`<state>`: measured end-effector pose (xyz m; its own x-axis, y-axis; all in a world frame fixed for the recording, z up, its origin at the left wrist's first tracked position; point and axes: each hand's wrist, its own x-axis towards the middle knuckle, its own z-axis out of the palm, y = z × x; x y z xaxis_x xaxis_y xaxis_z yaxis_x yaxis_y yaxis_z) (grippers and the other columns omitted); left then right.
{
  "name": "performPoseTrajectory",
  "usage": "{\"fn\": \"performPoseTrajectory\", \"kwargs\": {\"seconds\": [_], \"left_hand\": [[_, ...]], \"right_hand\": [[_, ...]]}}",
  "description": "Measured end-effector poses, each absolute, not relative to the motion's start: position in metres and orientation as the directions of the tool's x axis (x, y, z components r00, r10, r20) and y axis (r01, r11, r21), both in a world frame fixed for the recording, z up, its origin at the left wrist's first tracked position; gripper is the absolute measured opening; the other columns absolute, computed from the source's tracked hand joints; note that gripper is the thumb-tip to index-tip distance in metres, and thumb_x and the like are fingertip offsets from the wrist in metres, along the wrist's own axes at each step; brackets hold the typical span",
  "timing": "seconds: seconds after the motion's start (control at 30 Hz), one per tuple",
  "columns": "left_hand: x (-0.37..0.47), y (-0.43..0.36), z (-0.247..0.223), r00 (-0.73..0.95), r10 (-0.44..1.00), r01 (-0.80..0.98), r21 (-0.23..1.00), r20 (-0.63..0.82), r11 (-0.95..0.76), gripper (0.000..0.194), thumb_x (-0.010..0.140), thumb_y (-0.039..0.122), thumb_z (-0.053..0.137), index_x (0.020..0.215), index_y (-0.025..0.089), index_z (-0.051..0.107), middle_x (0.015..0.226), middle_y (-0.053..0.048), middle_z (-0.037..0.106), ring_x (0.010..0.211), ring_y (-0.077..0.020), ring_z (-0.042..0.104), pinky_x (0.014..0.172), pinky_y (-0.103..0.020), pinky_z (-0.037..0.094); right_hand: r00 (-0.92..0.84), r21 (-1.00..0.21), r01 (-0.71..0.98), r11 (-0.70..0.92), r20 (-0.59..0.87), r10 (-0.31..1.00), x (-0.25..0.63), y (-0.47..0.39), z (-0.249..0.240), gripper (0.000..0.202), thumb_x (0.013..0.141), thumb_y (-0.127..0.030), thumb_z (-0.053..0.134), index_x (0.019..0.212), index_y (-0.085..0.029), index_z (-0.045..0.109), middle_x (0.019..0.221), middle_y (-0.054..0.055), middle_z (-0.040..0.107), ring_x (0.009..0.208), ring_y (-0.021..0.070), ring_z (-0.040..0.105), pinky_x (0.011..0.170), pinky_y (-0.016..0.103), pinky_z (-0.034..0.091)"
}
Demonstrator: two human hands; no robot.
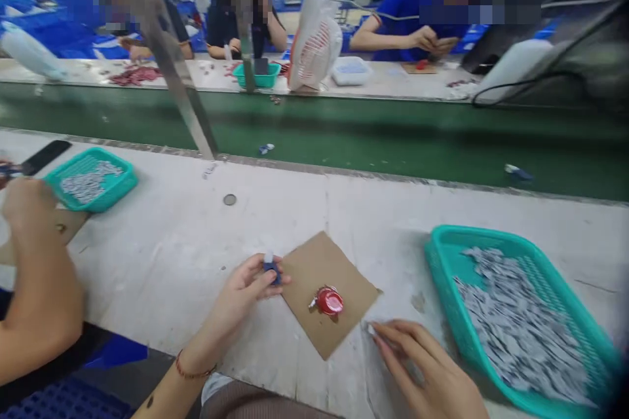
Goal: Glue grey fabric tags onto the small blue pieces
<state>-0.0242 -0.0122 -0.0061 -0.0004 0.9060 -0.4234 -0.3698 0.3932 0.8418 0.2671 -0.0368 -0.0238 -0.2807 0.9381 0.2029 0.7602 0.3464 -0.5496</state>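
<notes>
My left hand (246,287) pinches a small dark-blue piece with a pale grey top (270,267) between thumb and fingers, beside the left corner of a brown cardboard square (322,258). On the cardboard lies a shiny red round cap-like thing (330,301), with a wet-looking brown smear around it. My right hand (425,363) is low over the table, right of the cardboard, its thumb and fingertips closed on a small whitish-grey piece (370,328). To its right stands a green plastic basket (445,288) holding many flat grey pieces (521,321).
At left, a co-worker's arm (42,281) reaches over the table by another green basket (130,178) and a black phone (46,156). A round metal disc (229,199) lies on the white tabletop. Beyond runs a green belt (368,137), with people working across it. A metal post (184,101) rises behind the table.
</notes>
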Motion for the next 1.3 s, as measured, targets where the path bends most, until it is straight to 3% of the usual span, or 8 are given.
{"fn": "performPoseTrajectory", "kwargs": {"seconds": [0.1, 0.27, 0.5, 0.67, 0.77, 1.0, 1.17, 1.3], "left_hand": [[-0.019, -0.024, -0.012, -0.057, 0.919, -0.299, 0.885, -0.390, 0.358, 0.032, 0.081, 0.041, 0.071, 0.105, 0.020, 0.069, 0.105, -0.008, 0.070, 0.097, -0.0220, 0.068, 0.075, -0.027, 0.053], [-0.015, -0.033, -0.017, -0.115, 0.935, -0.181, 0.932, -0.336, 0.313, 0.034, 0.083, 0.038, 0.070, 0.111, 0.021, 0.070, 0.108, -0.009, 0.073, 0.093, -0.0180, 0.065, 0.065, -0.022, 0.047], [-0.007, -0.039, -0.021, -0.117, 0.925, -0.255, 0.911, -0.363, 0.325, 0.032, 0.077, 0.037, 0.074, 0.105, 0.021, 0.073, 0.108, -0.007, 0.074, 0.099, -0.0204, 0.067, 0.089, -0.031, 0.053], [-0.001, -0.040, -0.019, -0.097, 0.927, -0.264, 0.907, -0.362, 0.327, 0.033, 0.076, 0.037, 0.076, 0.104, 0.020, 0.072, 0.110, -0.007, 0.074, 0.099, -0.0221, 0.068, 0.088, -0.033, 0.055], [0.001, -0.040, -0.019, -0.075, 0.935, -0.254, 0.913, -0.346, 0.318, 0.030, 0.077, 0.034, 0.075, 0.103, 0.019, 0.072, 0.103, -0.007, 0.075, 0.095, -0.0210, 0.070, 0.086, -0.032, 0.056], [0.008, -0.039, -0.011, -0.051, 0.963, -0.252, 0.936, -0.265, 0.245, 0.018, 0.082, 0.030, 0.072, 0.098, 0.021, 0.070, 0.104, -0.005, 0.072, 0.092, -0.0187, 0.070, 0.085, -0.030, 0.056], [0.012, -0.040, -0.001, -0.074, 0.976, -0.287, 0.941, -0.207, 0.178, 0.016, 0.083, 0.029, 0.071, 0.097, 0.022, 0.070, 0.101, -0.004, 0.071, 0.090, -0.0177, 0.069, 0.083, -0.028, 0.056], [0.013, -0.041, 0.000, -0.095, 0.979, -0.322, 0.937, -0.178, 0.139, 0.016, 0.083, 0.028, 0.071, 0.098, 0.022, 0.070, 0.100, -0.004, 0.070, 0.088, -0.0173, 0.068, 0.080, -0.026, 0.056]], "right_hand": [[-0.240, -0.615, 0.719, 0.325, 0.219, 0.946, 0.243, -0.026, 0.005, 0.023, 0.098, -0.034, 0.051, 0.100, -0.023, 0.070, 0.094, 0.007, 0.067, 0.074, 0.0173, 0.066, 0.068, 0.028, 0.056], [-0.393, -0.616, 0.643, 0.455, 0.245, 0.886, 0.213, -0.009, 0.022, 0.020, 0.099, -0.023, 0.048, 0.099, -0.022, 0.069, 0.093, 0.008, 0.065, 0.086, 0.0195, 0.065, 0.074, 0.030, 0.055], [-0.506, -0.518, 0.676, 0.524, 0.191, 0.841, 0.207, -0.003, 0.013, 0.025, 0.099, -0.017, 0.044, 0.092, -0.020, 0.068, 0.091, 0.008, 0.065, 0.081, 0.0200, 0.064, 0.071, 0.034, 0.055], [-0.507, -0.502, 0.691, 0.520, 0.177, 0.844, 0.207, -0.005, 0.014, 0.027, 0.100, -0.017, 0.042, 0.092, -0.020, 0.068, 0.092, 0.008, 0.065, 0.082, 0.0196, 0.063, 0.072, 0.034, 0.055], [-0.490, -0.563, 0.676, 0.476, 0.139, 0.861, 0.208, -0.004, 0.018, 0.025, 0.099, -0.017, 0.045, 0.093, -0.020, 0.069, 0.093, 0.008, 0.066, 0.084, 0.0201, 0.064, 0.073, 0.034, 0.055], [-0.377, -0.877, 0.443, 0.186, 0.006, 0.926, 0.200, 0.013, 0.047, 0.014, 0.091, -0.026, 0.061, 0.089, -0.022, 0.074, 0.092, 0.006, 0.070, 0.084, 0.0186, 0.067, 0.073, 0.031, 0.057], [-0.466, -0.949, 0.285, 0.134, -0.015, 0.884, 0.182, 0.020, 0.059, 0.011, 0.088, -0.023, 0.063, 0.088, -0.020, 0.074, 0.093, 0.006, 0.072, 0.085, 0.0180, 0.068, 0.072, 0.030, 0.056], [-0.500, -0.961, 0.259, 0.101, -0.044, 0.865, 0.173, 0.021, 0.060, 0.013, 0.088, -0.020, 0.062, 0.089, -0.020, 0.075, 0.090, 0.005, 0.071, 0.084, 0.0168, 0.066, 0.068, 0.027, 0.054]]}}
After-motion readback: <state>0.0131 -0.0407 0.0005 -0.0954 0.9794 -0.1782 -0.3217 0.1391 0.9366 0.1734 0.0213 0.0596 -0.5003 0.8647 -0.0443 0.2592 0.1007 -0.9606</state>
